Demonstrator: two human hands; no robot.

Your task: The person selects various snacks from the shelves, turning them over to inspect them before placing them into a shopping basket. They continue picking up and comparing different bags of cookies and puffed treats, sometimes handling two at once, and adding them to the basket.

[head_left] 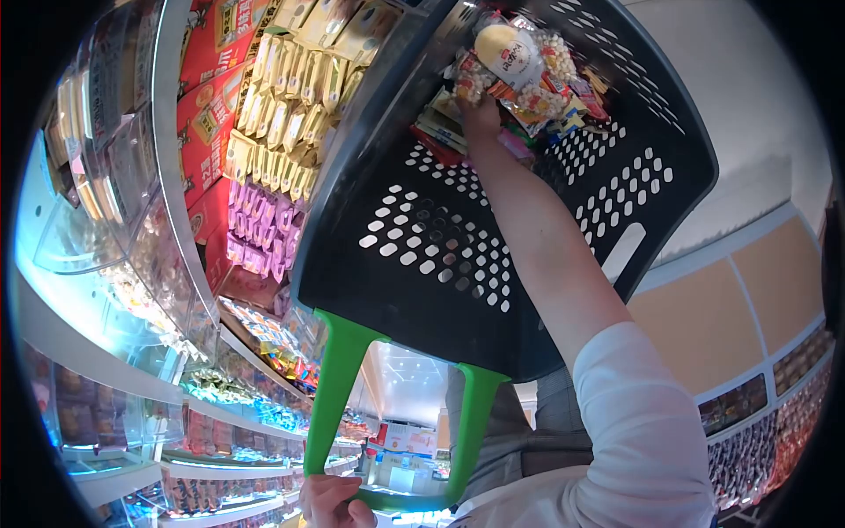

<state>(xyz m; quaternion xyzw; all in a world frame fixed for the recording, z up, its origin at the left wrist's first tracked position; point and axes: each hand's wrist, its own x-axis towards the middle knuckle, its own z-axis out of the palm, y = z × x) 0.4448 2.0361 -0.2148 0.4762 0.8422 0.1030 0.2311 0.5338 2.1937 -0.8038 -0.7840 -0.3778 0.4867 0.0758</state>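
Note:
A dark shopping basket (pixel 546 326) with a perforated wall and a green handle (pixel 480 422) fills the middle. My left hand (pixel 333 500) is closed round the handle's lower left corner. From the right, my right hand (pixel 480 119) reaches deep into the basket, among bagged snacks; its fingertips are partly hidden by the packets, so its grip cannot be made out. Beside it lies a clear bag (pixel 471 79) of small pieces. A round, pale-yellow-topped pack (pixel 509 55) sits on the heap, with a bag of pale pieces (pixel 556 57) next to it.
Shelves with cream packets (pixel 290 79), purple packets (pixel 260 220) and a red printed panel (pixel 211 114) run close along the basket's left. Clear bins (pixel 97 211) stand farther left. More shelves of goods (pixel 748 466) are at the lower right.

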